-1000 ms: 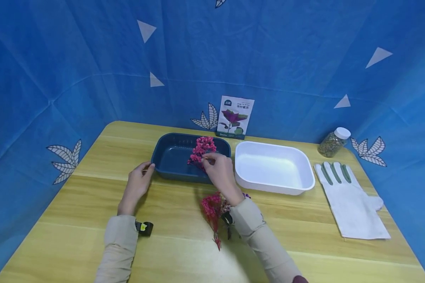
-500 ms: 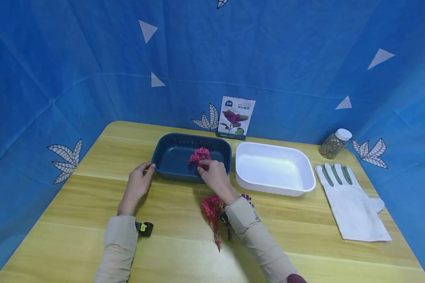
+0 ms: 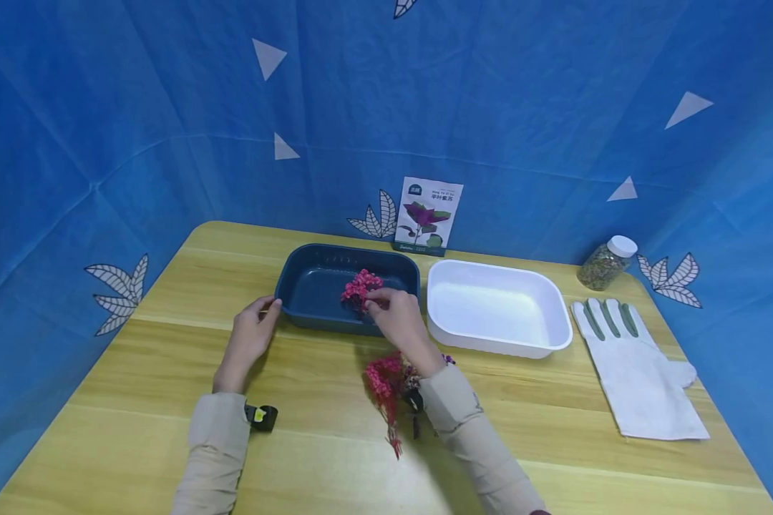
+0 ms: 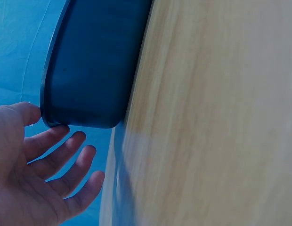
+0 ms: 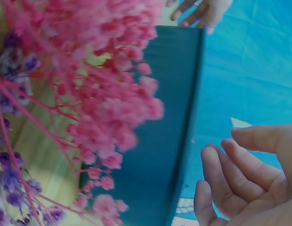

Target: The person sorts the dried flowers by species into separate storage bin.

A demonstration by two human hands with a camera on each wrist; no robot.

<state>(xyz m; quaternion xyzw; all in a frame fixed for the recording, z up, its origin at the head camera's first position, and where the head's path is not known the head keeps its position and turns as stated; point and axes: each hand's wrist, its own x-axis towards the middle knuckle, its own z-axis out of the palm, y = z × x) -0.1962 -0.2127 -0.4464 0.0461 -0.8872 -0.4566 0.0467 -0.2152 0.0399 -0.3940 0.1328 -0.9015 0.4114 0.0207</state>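
Observation:
A sprig of small pink dried flowers [image 3: 361, 281] lies in the dark blue-green tray [image 3: 325, 322]. My right hand [image 3: 399, 318] hovers over the tray's right part, fingers bent beside the sprig. In the right wrist view my right hand's thumb and fingers stand slightly apart, with no stem visible between them. At the tray's near-left corner, my left hand [image 3: 248, 340] touches the rim with thumb and index finger. The left wrist view shows its other fingers spread and relaxed beside the tray. Below my right wrist lies more pink dried flower [image 3: 383, 383], with purple flowers [image 5: 14, 183] partly hidden.
A white tray [image 3: 499, 343] stands right of the dark one. A seed packet with a purple plant [image 3: 428, 214] leans at the back against the blue curtain. A jar [image 3: 605, 265] and a white glove [image 3: 647, 379] are at the right.
The pink sprig has gone down into the tray with my right hand, which has since drawn back slightly to the right. My left hand stays at the tray corner.

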